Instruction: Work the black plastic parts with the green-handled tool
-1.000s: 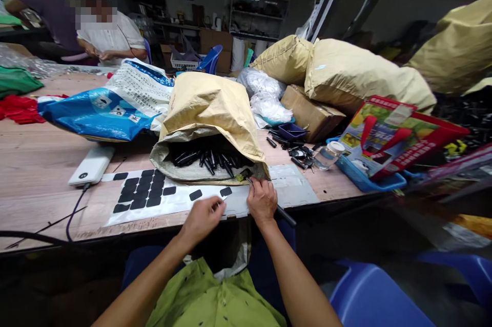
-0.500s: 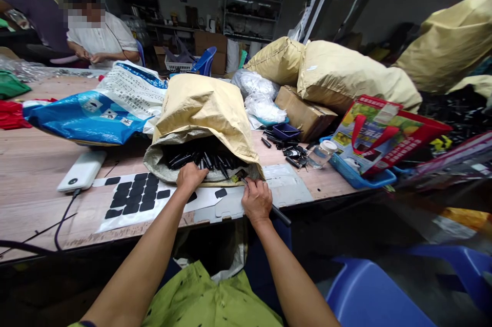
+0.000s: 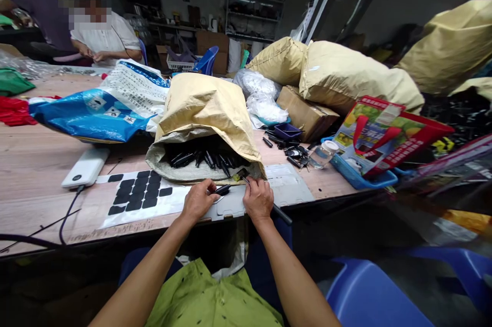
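Observation:
A tan woven sack [image 3: 209, 104] lies on the table with its mouth toward me, several black pen-shaped pieces [image 3: 203, 157] inside. Just in front of that mouth, my left hand [image 3: 199, 200] is closed on one black pen-shaped piece [image 3: 222, 190], which points to the right. My right hand [image 3: 259, 198] is closed round a tool with a black handle [image 3: 282, 214] sticking out below the palm; a thin metal end shows at the fingertips. A small yellowish-green piece [image 3: 240, 174] sits at the sack's lip above my right fingers. What exact tool it is, I cannot make out.
To the left lie a white sheet with black square stickers [image 3: 134, 191], a white power bank [image 3: 85, 168] and a blue-and-white bag [image 3: 115, 104]. A jar [image 3: 323, 155], a blue basket [image 3: 355, 176] and a carton [image 3: 305, 111] stand right. Two people sit far left.
My left hand has come back out of the sack's mouth toward me, with a black pen-shaped piece in it. My right hand has stayed nearly in place.

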Demonstrator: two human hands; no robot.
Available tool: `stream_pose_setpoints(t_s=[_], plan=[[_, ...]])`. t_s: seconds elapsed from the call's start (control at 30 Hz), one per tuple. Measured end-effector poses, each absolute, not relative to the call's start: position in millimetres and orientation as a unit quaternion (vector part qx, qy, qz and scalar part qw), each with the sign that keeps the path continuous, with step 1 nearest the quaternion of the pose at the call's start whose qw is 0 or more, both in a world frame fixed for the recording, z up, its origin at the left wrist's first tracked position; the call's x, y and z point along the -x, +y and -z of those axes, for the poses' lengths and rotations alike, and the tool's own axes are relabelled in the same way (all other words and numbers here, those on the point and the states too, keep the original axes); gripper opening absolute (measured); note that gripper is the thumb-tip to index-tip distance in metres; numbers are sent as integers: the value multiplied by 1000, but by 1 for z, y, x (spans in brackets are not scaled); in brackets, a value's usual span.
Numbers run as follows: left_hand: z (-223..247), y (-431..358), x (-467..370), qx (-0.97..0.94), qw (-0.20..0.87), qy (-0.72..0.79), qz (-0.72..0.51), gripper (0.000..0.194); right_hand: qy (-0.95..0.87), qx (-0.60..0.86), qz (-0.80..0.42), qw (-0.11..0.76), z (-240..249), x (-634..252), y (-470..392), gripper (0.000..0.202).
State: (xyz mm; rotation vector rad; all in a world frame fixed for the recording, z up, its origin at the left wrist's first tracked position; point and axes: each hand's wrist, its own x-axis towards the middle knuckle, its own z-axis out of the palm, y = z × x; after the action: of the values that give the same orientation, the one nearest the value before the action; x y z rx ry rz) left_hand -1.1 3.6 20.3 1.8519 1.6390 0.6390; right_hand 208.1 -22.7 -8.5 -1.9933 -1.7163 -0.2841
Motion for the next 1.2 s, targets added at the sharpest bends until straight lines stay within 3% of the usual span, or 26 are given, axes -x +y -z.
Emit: stream_pose_setpoints(t_s=[0.5, 0.77, 1.0, 1.2], plan=[[-11, -4, -5, -732, 212, 604, -234, 19, -630, 731, 68, 253, 0, -210, -22, 28], [-11, -3, -3, -727, 218, 602, -248, 18, -651, 652, -68, 383, -32, -195, -49, 33], [-11, -3, -4, -722, 221, 610, -240, 19, -680, 656, -64, 322, -37, -183, -61, 32], [-11, -3, -3, -724, 227, 602, -250, 20, -682, 642, -80, 341, -45, -177, -64, 33]])
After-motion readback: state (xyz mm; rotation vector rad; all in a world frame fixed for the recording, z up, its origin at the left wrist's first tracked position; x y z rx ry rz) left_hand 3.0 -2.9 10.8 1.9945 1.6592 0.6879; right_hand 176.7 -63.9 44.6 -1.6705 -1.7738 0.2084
